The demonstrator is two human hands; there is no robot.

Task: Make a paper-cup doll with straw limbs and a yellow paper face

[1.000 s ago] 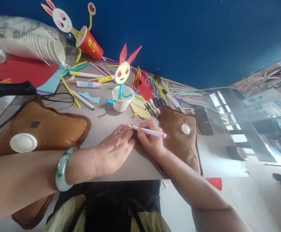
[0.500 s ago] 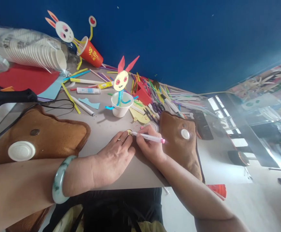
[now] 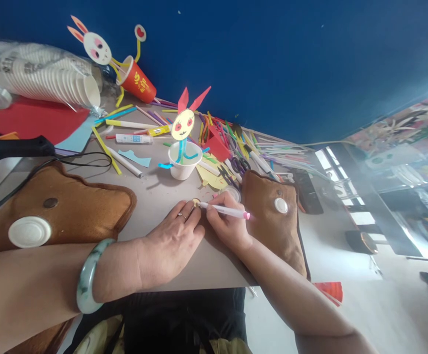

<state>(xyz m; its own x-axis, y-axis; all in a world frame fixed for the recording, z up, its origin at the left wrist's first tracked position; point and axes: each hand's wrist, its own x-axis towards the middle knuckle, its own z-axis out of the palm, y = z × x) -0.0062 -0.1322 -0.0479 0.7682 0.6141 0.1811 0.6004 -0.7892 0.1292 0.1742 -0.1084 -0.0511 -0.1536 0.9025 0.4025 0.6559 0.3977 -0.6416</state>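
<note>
My left hand (image 3: 175,241) lies flat on the table, fingers stretched out. Its fingertips press on a small round yellow paper piece (image 3: 196,202), which they partly cover. In my right hand (image 3: 232,223) is a white marker pen (image 3: 224,210) with a pink end, gripped like a writing tool. The pen's tip points left and meets the yellow piece, or comes very close to it. Just beyond stands a white paper cup (image 3: 183,170) with blue pipe-cleaner arms and a yellow paper rabbit face (image 3: 183,124) with red ears.
Brown cushions (image 3: 88,201) flank my hands, the other cushion (image 3: 272,221) at the right. Scissors (image 3: 240,165), loose pipe cleaners and pens lie behind. At the far left are a glue gun (image 3: 18,152) with its cable and bagged paper cups (image 3: 51,73). A red cup rabbit (image 3: 140,81) leans near the wall.
The view has shifted very slightly. Both hands keep nearly the same pose, the pen still at the yellow paper piece.
</note>
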